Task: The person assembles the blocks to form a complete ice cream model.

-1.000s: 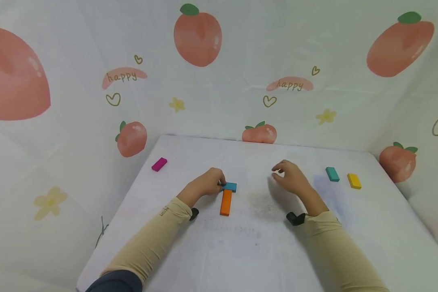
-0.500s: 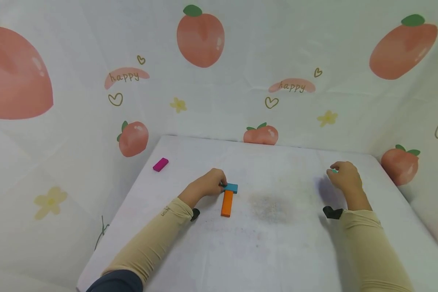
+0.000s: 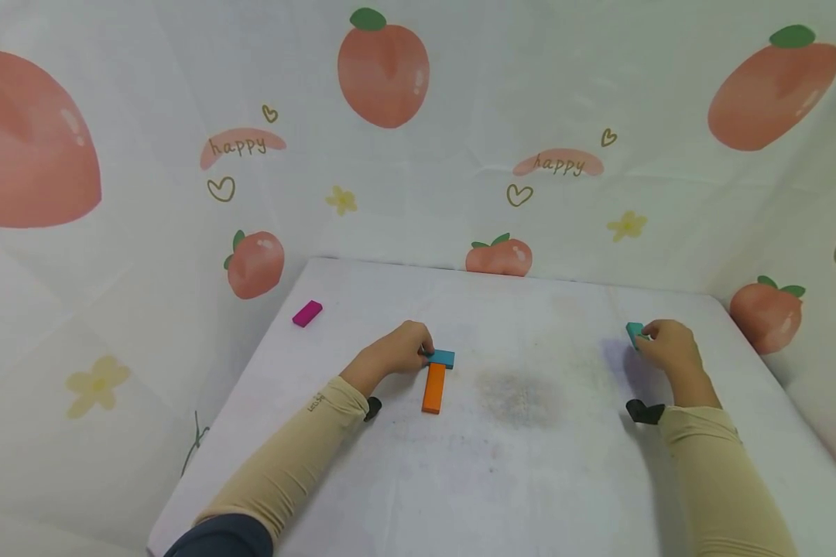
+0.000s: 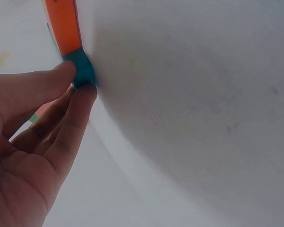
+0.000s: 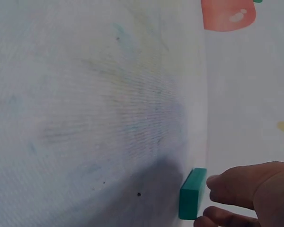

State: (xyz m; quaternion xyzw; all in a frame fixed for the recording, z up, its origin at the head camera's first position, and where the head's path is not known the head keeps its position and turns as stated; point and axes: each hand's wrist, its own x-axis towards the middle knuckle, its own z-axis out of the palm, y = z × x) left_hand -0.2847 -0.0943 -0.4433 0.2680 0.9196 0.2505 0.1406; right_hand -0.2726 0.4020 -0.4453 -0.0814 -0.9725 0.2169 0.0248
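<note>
Near the middle of the table, my left hand (image 3: 399, 350) pinches one end of a blue block (image 3: 442, 358) between thumb and fingers. That block lies crosswise at the far end of an orange block (image 3: 433, 388), the pair making a T shape. In the left wrist view, thumb and fingertips sit at the blue block (image 4: 83, 68), right below the orange block (image 4: 65, 26). At the right, my right hand (image 3: 672, 348) is over a teal block (image 3: 635, 333). In the right wrist view, the thumb is just beside the teal block (image 5: 193, 196), and the fingertips are by its lower corner.
A magenta block (image 3: 307, 313) lies at the table's far left. The white table (image 3: 529, 480) has faint stains. A white cloth backdrop (image 3: 446, 178) printed with peaches rises behind it and at both sides. The right hand covers the spot where a yellow block lay.
My right hand has moved right from above the middle of the table to the teal block, and the yellow block is now hidden. The left hand keeps its hold on the blue block.
</note>
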